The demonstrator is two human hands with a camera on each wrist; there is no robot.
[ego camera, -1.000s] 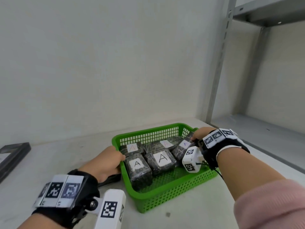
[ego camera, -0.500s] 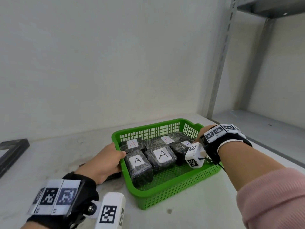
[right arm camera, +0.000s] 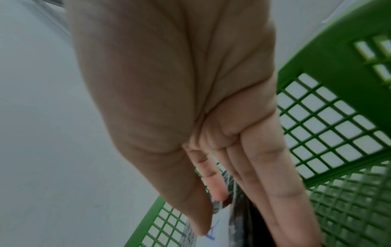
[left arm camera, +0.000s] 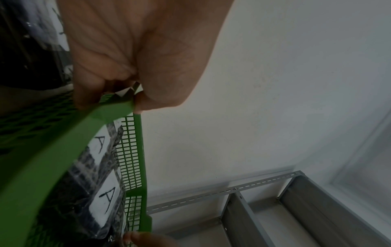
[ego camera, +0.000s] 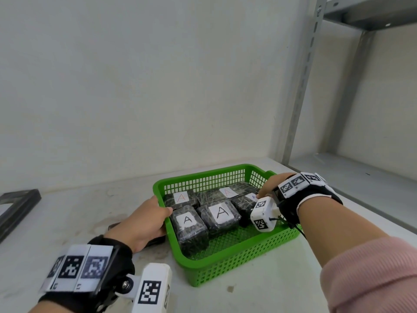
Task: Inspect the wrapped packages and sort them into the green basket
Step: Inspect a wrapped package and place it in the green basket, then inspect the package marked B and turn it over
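The left hand (ego camera: pixel 144 220) has its grip closed on the near-left rim of the green basket (ego camera: pixel 225 263); in the left wrist view the thumb and curled fingers (left arm camera: pixel 88 93) pinch the green edge between them. The right hand (ego camera: pixel 269 184) reaches into the far right corner of the basket with its fingers (right arm camera: pixel 275 167) straight and close together, the thumb alongside, so that its grip lies loose about the blue-lettered package (ego camera: pixel 244 203); the fingertips touch its wrapping, but whether they truly clasp it I cannot tell.

The wrapped packages (ego camera: pixel 216 211) all lie inside the basket, dark and shiny, packed side by side in two rows, each bearing a white label with a letter A. Two at the front carry black letters, two at the back red ones.

The basket stands on the pale table (ego camera: pixel 67 211), near the wall. A dark flat object (ego camera: pixel 155 240) lies partly hidden under the left hand. A grey metal shelf (ego camera: pixel 352 172) stands to the right, and a dark frame (ego camera: pixel 15 206) lies at the far left edge.
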